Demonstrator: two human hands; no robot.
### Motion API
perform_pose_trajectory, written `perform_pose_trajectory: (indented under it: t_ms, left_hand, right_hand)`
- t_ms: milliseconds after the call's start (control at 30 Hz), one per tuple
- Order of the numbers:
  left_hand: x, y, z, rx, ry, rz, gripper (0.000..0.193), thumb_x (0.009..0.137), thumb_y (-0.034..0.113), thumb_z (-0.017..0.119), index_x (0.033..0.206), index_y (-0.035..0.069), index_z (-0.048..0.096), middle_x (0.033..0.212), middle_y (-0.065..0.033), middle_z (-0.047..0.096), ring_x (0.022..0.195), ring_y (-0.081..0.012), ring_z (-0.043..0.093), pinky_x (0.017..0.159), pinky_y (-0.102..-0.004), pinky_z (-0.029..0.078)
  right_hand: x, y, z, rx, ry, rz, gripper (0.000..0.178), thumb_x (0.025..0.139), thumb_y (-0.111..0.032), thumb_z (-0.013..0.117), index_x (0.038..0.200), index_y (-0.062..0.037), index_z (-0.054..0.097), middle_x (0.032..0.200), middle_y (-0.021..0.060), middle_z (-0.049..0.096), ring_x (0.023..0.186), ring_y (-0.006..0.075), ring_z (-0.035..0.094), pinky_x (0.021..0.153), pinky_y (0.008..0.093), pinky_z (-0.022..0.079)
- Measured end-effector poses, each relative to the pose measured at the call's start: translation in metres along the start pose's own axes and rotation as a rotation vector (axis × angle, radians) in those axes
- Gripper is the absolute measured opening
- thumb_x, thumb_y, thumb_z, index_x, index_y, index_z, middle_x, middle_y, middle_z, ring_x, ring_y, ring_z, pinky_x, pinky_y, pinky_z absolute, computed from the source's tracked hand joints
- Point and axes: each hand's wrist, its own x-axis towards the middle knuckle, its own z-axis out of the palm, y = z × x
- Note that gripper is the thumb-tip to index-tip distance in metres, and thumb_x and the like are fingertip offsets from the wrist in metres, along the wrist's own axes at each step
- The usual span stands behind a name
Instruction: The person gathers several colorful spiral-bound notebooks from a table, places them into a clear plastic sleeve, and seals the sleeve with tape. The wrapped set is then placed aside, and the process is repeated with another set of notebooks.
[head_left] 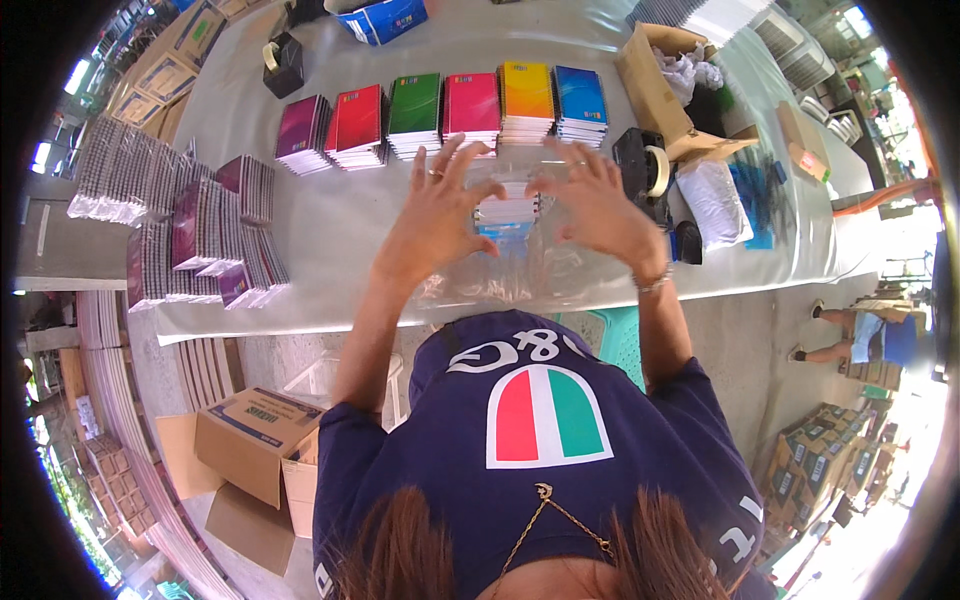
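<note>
Both of my hands hover over the near edge of the table, one on each side of a small stack of spiral notebooks [508, 212]. White pages and a blue strip show on that stack, and clear plastic film [500, 278] lies against its near side. My left hand [437, 212] is open, its fingers spread and curved toward the stack. On the other side my right hand [603, 212] is open too, fingers apart. Whether any fingertip touches the stack or film is hard to tell. Just beyond stands a row of notebook stacks, including a pink stack [470, 105] and a yellow stack [526, 95].
Many purple spiral notebooks [205, 225] are piled at the left. Tape dispensers stand at back left [284, 65] and right [640, 165]. An open cardboard box [650, 85] and a white plastic packet [713, 203] lie to the right. Another open carton [250, 440] sits below the table.
</note>
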Motion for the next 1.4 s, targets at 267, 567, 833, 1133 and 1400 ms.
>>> perform_pose_trajectory:
  t_ms: [267, 567, 833, 1133, 1400]
  left_hand:
    - [-0.003, -0.013, 0.028, 0.025, -0.008, -0.044, 0.026, 0.064, 0.016, 0.082, 0.085, 0.012, 0.068, 0.140, -0.0068, 0.041, 0.139, -0.0295, 0.030, 0.114, -0.0586, 0.019]
    - [0.002, -0.011, 0.023, 0.056, 0.072, 0.018, 0.017, 0.075, 0.022, 0.076, 0.086, 0.012, 0.068, 0.131, -0.0062, 0.049, 0.134, -0.0270, 0.038, 0.114, -0.0564, 0.021]
    - [0.024, -0.013, 0.034, -0.320, 0.322, -0.156, 0.028, 0.082, 0.016, 0.071, 0.110, 0.012, 0.065, 0.118, -0.0114, 0.055, 0.111, -0.0268, 0.055, 0.096, -0.0399, 0.044]
    - [0.018, -0.035, 0.007, -0.516, 0.495, -0.221, 0.043, 0.084, -0.006, 0.055, 0.123, 0.011, 0.056, 0.098, -0.0076, 0.059, 0.084, -0.0178, 0.059, 0.071, -0.0308, 0.050]
    - [-0.059, -0.046, 0.107, -0.505, 0.416, -0.221, 0.057, 0.076, 0.013, 0.076, 0.127, 0.005, 0.050, 0.125, -0.0145, 0.049, 0.109, -0.0264, 0.052, 0.094, -0.0382, 0.043]
  right_hand:
    - [0.024, -0.011, 0.053, 0.268, 0.176, -0.078, 0.012, 0.078, -0.025, 0.074, 0.074, -0.0141, 0.071, 0.133, 0.0076, 0.051, 0.129, 0.0282, 0.038, 0.110, 0.0547, 0.018]
    - [0.034, 0.008, 0.030, 0.372, 0.447, 0.170, 0.022, 0.078, -0.012, 0.072, 0.099, -0.0065, 0.067, 0.114, 0.0114, 0.059, 0.105, 0.0259, 0.054, 0.091, 0.0411, 0.041]
    - [0.047, 0.018, 0.019, 0.628, 0.242, 0.189, 0.042, 0.078, 0.004, 0.063, 0.118, -0.0078, 0.059, 0.080, 0.0067, 0.057, 0.071, 0.0143, 0.057, 0.070, 0.0269, 0.049]
    - [0.014, 0.054, 0.028, 0.765, 0.477, 0.207, 0.046, 0.079, -0.001, 0.068, 0.123, -0.0069, 0.057, 0.102, 0.0088, 0.061, 0.082, 0.0168, 0.058, 0.071, 0.0283, 0.048]
    - [-0.053, 0.023, 0.122, 0.813, 0.229, 0.222, 0.090, 0.066, -0.009, 0.085, 0.142, -0.0097, 0.036, 0.137, 0.0110, 0.042, 0.122, 0.0243, 0.046, 0.093, 0.0377, 0.047]
